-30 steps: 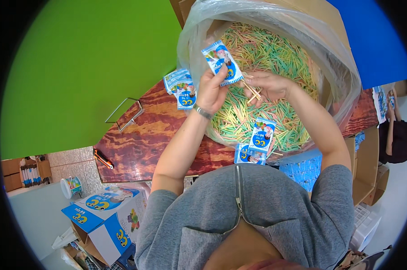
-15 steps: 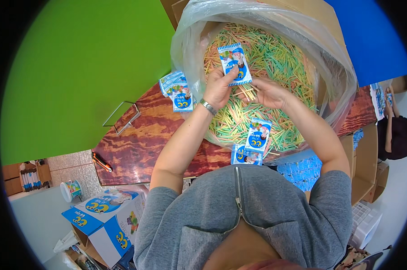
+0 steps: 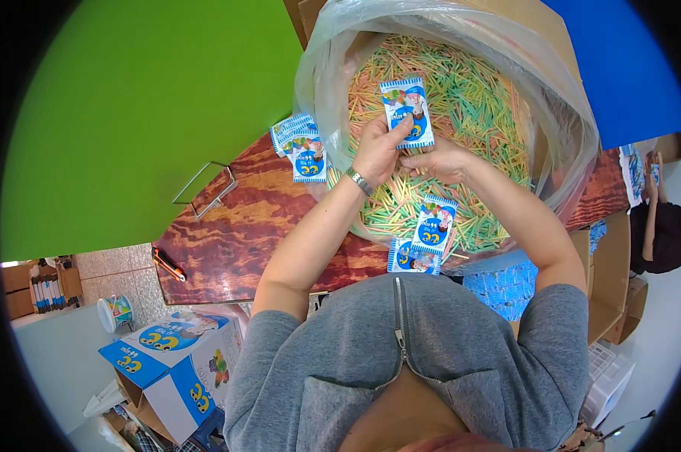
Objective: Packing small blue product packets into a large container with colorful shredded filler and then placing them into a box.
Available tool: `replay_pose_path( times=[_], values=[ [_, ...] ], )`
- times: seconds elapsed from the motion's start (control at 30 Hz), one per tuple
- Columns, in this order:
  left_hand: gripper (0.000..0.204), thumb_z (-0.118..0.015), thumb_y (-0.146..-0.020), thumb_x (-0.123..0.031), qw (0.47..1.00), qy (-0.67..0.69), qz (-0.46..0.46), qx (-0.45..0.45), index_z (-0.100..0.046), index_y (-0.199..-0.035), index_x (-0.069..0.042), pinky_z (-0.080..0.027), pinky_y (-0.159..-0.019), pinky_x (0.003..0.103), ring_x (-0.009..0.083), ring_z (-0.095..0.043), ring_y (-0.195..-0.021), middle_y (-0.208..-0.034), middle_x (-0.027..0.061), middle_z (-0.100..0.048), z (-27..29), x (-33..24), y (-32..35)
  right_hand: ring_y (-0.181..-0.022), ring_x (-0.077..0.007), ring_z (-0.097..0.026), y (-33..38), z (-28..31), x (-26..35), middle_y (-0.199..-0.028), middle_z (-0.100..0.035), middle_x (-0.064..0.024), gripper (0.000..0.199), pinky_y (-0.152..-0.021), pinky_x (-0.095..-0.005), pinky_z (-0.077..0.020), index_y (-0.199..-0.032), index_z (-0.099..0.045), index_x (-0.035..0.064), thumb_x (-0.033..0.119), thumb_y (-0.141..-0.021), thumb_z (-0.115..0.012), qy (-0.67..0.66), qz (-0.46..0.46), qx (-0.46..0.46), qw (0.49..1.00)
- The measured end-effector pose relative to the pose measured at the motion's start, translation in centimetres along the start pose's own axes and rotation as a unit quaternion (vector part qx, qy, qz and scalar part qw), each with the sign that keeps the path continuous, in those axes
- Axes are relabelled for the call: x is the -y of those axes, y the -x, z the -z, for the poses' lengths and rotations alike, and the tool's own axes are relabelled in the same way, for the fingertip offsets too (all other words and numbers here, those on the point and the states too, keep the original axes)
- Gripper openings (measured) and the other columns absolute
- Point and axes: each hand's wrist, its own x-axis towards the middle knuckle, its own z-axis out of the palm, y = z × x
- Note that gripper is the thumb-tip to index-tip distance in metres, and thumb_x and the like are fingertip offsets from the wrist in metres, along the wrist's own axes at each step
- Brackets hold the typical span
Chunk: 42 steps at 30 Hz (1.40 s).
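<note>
At the far left, low in the view, a small cup stands on the floor, with an open blue and white carton just beside it to the right. Above them an orange-handled cutter lies at the left edge of the wooden desk, and a wire frame rests on the desk's upper left corner. Further right, a fanned stack of blue and white packets lies on the desk, touching the outside of a clear plastic bag that lines a cardboard box. The bag is filled with thin coloured sticks in green, yellow and orange.

The person's left hand, a metal watch on its wrist, is closed on a single blue and white sachet, pinching its lower left part and holding it upright above the sticks. The right hand meets it just beneath the sachet, its fingers curled at the lower edge; whether it grips sticks as well cannot be told.

Below the hands, two more sachets lie against the near side of the bag, one above the other. Right of the person's grey top, a batch of blue packets sits in a lower box.
</note>
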Motion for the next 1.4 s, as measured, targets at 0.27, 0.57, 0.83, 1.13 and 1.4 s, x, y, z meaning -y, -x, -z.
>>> replay_pose_path(
  times=[0.27, 0.57, 0.83, 1.13, 1.4],
  values=[
    [0.023, -0.059, -0.096, -0.017, 0.991, -0.047, -0.099, -0.08, -0.059, -0.114, -0.002, -0.049, -0.086, 0.03, 0.011, -0.062, -0.095, -0.108, 0.0036, -0.065, 1.0, -2.2, 2.4, -0.078, -0.0104, -0.055, 0.2, 0.8, 1.2, -0.092, -0.059, -0.0029, 0.027, -0.067, -0.0247, -0.0476, -0.116, -0.055, 0.0005, 0.021, -0.099, -0.054, 0.061, 0.077, -0.021, 0.995],
    [0.027, -0.054, -0.098, -0.015, 0.987, 0.141, -0.03, -0.069, -0.055, -0.12, 0.0, -0.052, -0.089, 0.035, 0.0182, -0.064, -0.101, -0.113, 0.0074, -0.064, -1.9, -1.9, 7.6, -0.079, -0.0113, -0.055, 0.5, -0.8, 0.6, -0.089, -0.058, -0.0019, 0.03, -0.072, -0.0272, -0.0486, -0.116, -0.056, 0.0012, 0.026, -0.099, -0.054, 0.007, 0.174, -0.063, 0.983],
    [0.023, -0.058, -0.096, -0.016, 0.997, -0.055, -0.06, -0.007, -0.06, -0.113, -0.001, -0.05, -0.086, 0.029, 0.0108, -0.063, -0.095, -0.104, 0.0037, -0.067, -1.3, -4.7, 6.0, -0.069, -0.0133, -0.061, 2.2, -1.6, 4.3, -0.081, -0.062, -0.0045, 0.025, -0.063, -0.0299, -0.0538, -0.112, -0.055, 0.0022, 0.02, -0.096, -0.047, 0.416, 0.037, 0.049, 0.907],
    [0.023, -0.065, -0.091, -0.013, 0.977, -0.196, -0.075, -0.031, -0.064, -0.11, 0.001, -0.051, -0.078, 0.024, 0.0064, -0.062, -0.086, -0.1, 0.0029, -0.069, -0.5, -5.8, 5.9, -0.07, -0.025, -0.063, 2.6, -0.4, 5.5, -0.078, -0.062, -0.012, 0.02, -0.065, -0.0393, -0.0514, -0.104, -0.055, 0.0037, 0.022, -0.097, -0.049, 0.491, 0.081, 0.031, 0.867],
    [0.009, -0.072, -0.085, -0.007, 0.96, -0.247, -0.079, -0.105, -0.064, -0.088, -0.003, -0.046, -0.063, 0.019, 0.0016, -0.055, -0.071, -0.083, -0.0019, -0.065, 3.8, -3.2, 7.9, -0.078, -0.0351, -0.066, 3.1, 1.0, 1.1, -0.081, -0.062, -0.0171, 0.013, -0.065, -0.0441, -0.0526, -0.094, -0.049, 0.0022, 0.007, -0.082, -0.051, 0.807, 0.164, 0.05, 0.565]
  ],
)
